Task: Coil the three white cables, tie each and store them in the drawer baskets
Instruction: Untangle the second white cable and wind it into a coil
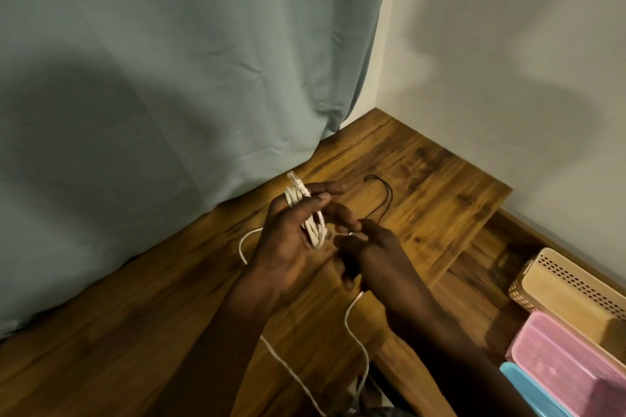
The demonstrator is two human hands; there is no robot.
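My left hand (291, 240) is held palm up over the wooden desk (423, 173). Several loops of a white cable (311, 213) are wound across its fingers, with a clear plug sticking up past the fingertips. My right hand (369, 247) sits just right of it, fingers pinched on the cable's loose part near the coil. From under that hand the cable's free length (355, 332) trails down over the desk toward me. Thin black ties (384, 196) lie on the desk beyond my hands.
A grey-green curtain (169, 78) hangs over the desk's left and back. At right, lower down, stand a beige perforated basket (572, 284), a pink basket (559, 355) and a blue basket (528, 386). A white wall (508, 44) closes the corner.
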